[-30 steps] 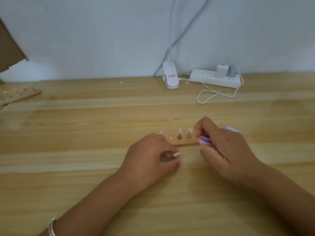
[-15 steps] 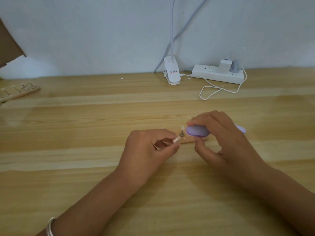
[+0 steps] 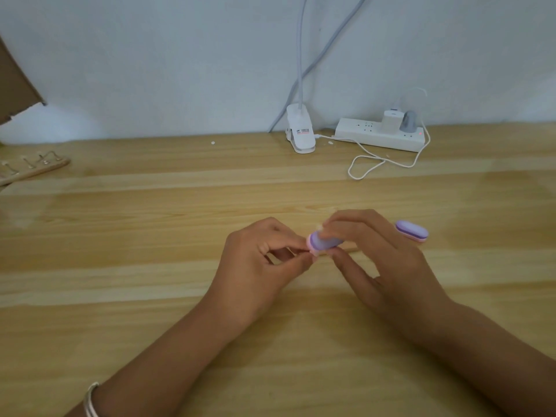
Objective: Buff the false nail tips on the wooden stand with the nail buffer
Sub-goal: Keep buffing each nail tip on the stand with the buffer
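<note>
Closing the gap for a buff, off the stand.
Swings the nail buffer point(image 3: 323, 240) left and down since half a second ago, out of a flat hover over the wooden stand point(image 3: 350, 249) and onto the pinch of the left hand point(image 3: 261, 263); reads as the start of a stroke on one false nail tip, too small to make out here. Grips the buffer in the right hand point(image 3: 379, 260), fingers curled over the top, thumb underneath. Presses left thumb and forefinger together in the pinch, other fingers tucked. Runs long axis left to right, rounded pink-edged end pointing left and slightly near. Works just near of the stand, mostly hidden behind both hands. Leaves a second buffer point(image 3: 412, 231) flat on the table point(image 3: 150, 236), right of the hands.
</note>
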A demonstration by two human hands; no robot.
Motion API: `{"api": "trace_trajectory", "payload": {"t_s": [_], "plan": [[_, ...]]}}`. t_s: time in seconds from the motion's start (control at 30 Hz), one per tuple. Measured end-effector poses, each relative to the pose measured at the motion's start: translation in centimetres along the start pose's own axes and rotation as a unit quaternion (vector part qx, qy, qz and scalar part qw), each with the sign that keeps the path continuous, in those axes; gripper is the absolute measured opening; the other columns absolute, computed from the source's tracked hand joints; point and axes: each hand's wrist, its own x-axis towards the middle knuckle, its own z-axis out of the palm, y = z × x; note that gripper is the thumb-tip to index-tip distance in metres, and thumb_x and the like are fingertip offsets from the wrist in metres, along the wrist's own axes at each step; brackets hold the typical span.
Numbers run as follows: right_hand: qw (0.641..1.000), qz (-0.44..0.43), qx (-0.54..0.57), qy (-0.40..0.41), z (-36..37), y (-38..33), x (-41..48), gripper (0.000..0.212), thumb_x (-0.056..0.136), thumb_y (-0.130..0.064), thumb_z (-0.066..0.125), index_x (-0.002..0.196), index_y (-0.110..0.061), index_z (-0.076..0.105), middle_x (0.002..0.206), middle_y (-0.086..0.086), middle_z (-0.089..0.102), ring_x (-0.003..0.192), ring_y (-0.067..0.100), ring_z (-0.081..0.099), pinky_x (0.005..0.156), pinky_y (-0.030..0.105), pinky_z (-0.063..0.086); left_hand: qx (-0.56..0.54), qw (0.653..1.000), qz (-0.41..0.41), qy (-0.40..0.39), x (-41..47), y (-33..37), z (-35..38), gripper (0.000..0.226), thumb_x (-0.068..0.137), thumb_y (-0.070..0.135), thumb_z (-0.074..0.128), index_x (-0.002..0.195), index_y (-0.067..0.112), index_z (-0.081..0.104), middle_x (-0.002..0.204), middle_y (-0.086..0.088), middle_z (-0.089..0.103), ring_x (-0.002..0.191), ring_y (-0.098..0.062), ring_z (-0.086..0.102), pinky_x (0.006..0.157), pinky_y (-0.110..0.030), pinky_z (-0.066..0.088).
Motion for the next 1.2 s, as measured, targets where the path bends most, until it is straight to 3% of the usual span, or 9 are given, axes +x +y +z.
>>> {"api": "trace_trajectory", "payload": {"t_s": [0.1,0.27,0.43,0.57,0.7,0.8,0.93,1.1,1.2], "plan": [[0.999,-0.035,0.002,-0.012,0.3,-0.3,-0.2,0.019,0.093,0.006,0.062,0.103,-0.004,0.074,0.107,0.007,0.066,0.099,0.017,0.064,0.090,0.016,0.043,0.012,1.000,0.019,0.003,0.0,0.3,-0.1,0.009,0.075,0.023,0.078,0.078,0.032,0.076,0.076,0.010,0.066,0.064,-0.006,0.062,0.053,-0.015,0.044],[0.998,0.033,-0.042,0.017,-0.3,0.8,0.4,0.025,0.083,0.015,0.070,0.099,-0.005,0.072,0.102,0.004,0.068,0.099,0.006,0.060,0.090,0.001,0.030,-0.016,1.000,-0.008,0.012,0.1,0.0,0.0,0.008,0.074,0.015,0.081,0.080,0.020,0.079,0.076,0.008,0.068,0.062,-0.005,0.063,0.053,-0.015,0.044],[0.998,-0.054,0.030,0.003,0.5,0.1,-0.4,0.033,0.090,0.010,0.063,0.114,-0.012,0.062,0.112,0.005,0.064,0.105,0.015,0.063,0.092,0.021,0.047,-0.034,0.999,0.008,-0.022,0.0,0.0,-0.1,0.015,0.075,0.028,0.075,0.083,0.016,0.079,0.077,0.005,0.070,0.065,-0.007,0.063,0.053,-0.019,0.048],[0.999,0.012,-0.040,0.033,-0.1,1.4,0.1,0.034,0.082,0.018,0.068,0.107,-0.005,0.069,0.105,0.006,0.067,0.101,0.009,0.060,0.089,0.004,0.036,-0.090,0.995,-0.026,-0.028,0.1,0.0,-0.1,0.011,0.077,0.022,0.076,0.085,0.016,0.079,0.076,0.003,0.071,0.064,-0.013,0.065,0.050,-0.027,0.049],[0.998,-0.016,-0.007,0.054,0.0,1.0,-0.1,0.028,0.091,0.007,0.062,0.115,-0.007,0.063,0.112,0.001,0.062,0.110,0.005,0.056,0.097,0.008,0.036,-0.099,0.994,-0.028,-0.038,0.1,0.0,-0.2,0.010,0.080,0.024,0.076,0.089,0.019,0.079,0.075,-0.001,0.071,0.065,-0.025,0.066,0.048,-0.036,0.052],[0.998,-0.060,-0.007,0.023,0.4,0.5,-0.3,0.030,0.095,0.002,0.056,0.118,-0.016,0.061,0.118,-0.001,0.059,0.107,0.010,0.059,0.095,0.014,0.041,-0.100,0.993,-0.026,-0.061,0.1,0.1,-0.2,0.010,0.084,0.022,0.072,0.090,0.019,0.079,0.078,-0.001,0.071,0.067,-0.016,0.067,0.048,-0.031,0.054],[0.996,-0.010,-0.064,0.059,-0.3,2.0,0.1,0.033,0.080,0.021,0.069,0.104,-0.003,0.072,0.103,0.009,0.066,0.094,0.014,0.062,0.080,0.020,0.049,-0.117,0.990,-0.056,-0.061,0.1,0.1,-0.2,0.011,0.086,0.013,0.070,0.093,0.012,0.078,0.079,-0.001,0.071,0.069,-0.009,0.069,0.048,-0.026,0.051],[0.995,-0.070,-0.037,0.052,0.3,0.6,-0.3,0.021,0.100,-0.004,0.053,0.113,-0.019,0.060,0.113,0.001,0.062,0.099,0.014,0.061,0.092,0.009,0.037,-0.140,0.984,-0.054,-0.092,0.2,0.3,-0.1,0.020,0.085,0.019,0.065,0.094,0.006,0.076,0.077,-0.003,0.071,0.067,-0.009,0.068,0.049,-0.028,0.050],[0.994,-0.059,-0.077,0.057,0.2,1.6,-0.2,0.038,0.086,0.015,0.062,0.109,-0.016,0.064,0.107,0.007,0.066,0.094,0.018,0.064,0.084,0.016,0.046,-0.156,0.982,-0.059,-0.091,0.2,0.4,-0.3,0.022,0.084,0.022,0.063,0.091,0.005,0.076,0.080,-0.003,0.071,0.068,-0.018,0.070,0.048,-0.028,0.048]]}}
